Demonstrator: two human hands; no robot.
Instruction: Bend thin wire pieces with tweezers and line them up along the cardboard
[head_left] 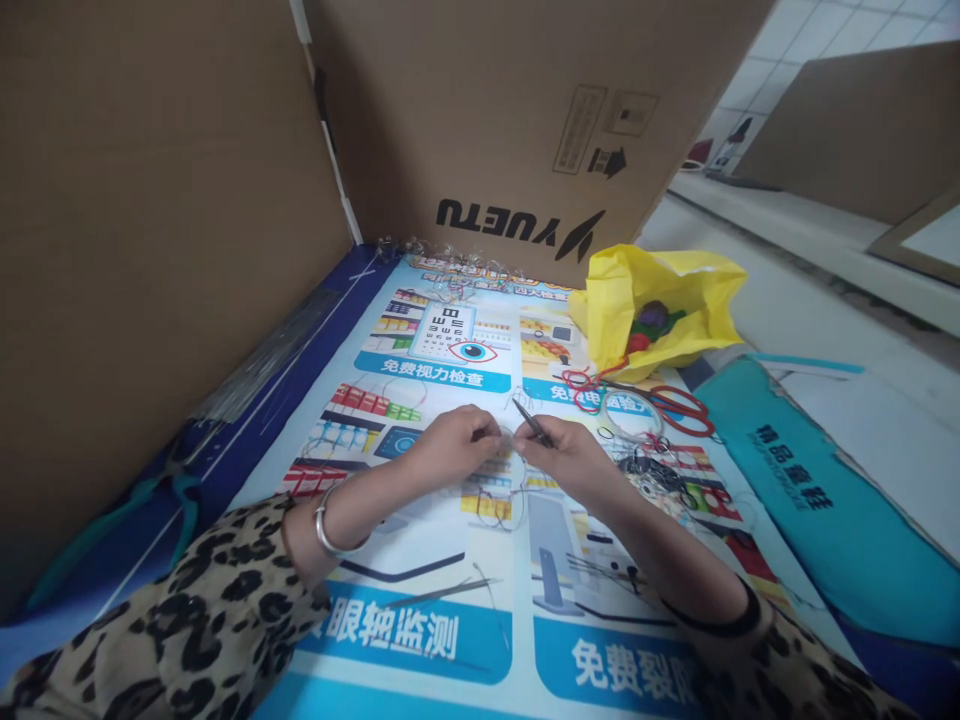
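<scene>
Forearms (386,495) slanting in from both lower corners now, wrists converging above the middle of a printed poster (420,697), fingertips almost nose to nose. Left hand (457,445) first: back turned up, knuckles bent, thumb and fingertips drawn together in a tight pinch, on a fine wire (510,438) most likely, though too thin and blurred for certainty. Over to the right hand (574,458): curled snugly round a slim dark tool (534,425), pointed end angled up and away to the left, thumb and finger closed right beside the other pinch. And the wire: right there between the two sets of fingertips, just above the poster.

Silver bracelet (321,525) on the left wrist, dark band (735,622) on the right, spotted sleeves (180,600) behind both. Near the right forearm, a dark tangle (656,475) of loops; beyond that, red-handled scissors (690,410) and a yellow bag (611,300), mouth open, coloured lumps (651,318) inside. Further right, a teal cardboard piece (795,490). Over on the left, a sheaf of grey wires (259,365) on the blue surface (349,300), teal-handled pliers (185,505) nearer the left sleeve. Below the hands, thin metal rods (442,592) on the poster. At the far edge, small wire coils (450,260) along the foot of a cardboard wall (480,110).
</scene>
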